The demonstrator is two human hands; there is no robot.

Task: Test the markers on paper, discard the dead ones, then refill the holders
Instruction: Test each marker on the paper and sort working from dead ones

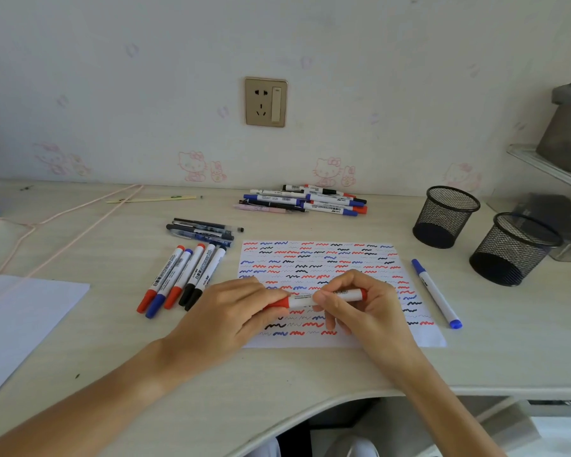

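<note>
A red marker (pixel 302 300) lies level between my two hands over the test paper (pixel 320 258), which is covered in red, blue and black squiggles. My left hand (pixel 231 311) grips its red cap end. My right hand (pixel 360 305) grips its white barrel. A row of capped red, blue and black markers (pixel 183 278) lies left of the paper. A pile of markers (pixel 307 201) sits at the back of the desk. One blue marker (pixel 437 295) lies right of the paper. Two black mesh holders (pixel 445 217) (pixel 511 249) stand at the right.
A few dark pens (pixel 205 230) lie behind the marker row. A blank sheet (pixel 17 318) lies at the left, with a pink cord (pixel 66 225) running over the desk. A wall socket (pixel 266 102) is at the back. A shelf (pixel 554 166) juts out at the right. The desk's curved front edge (pixel 310 413) is close.
</note>
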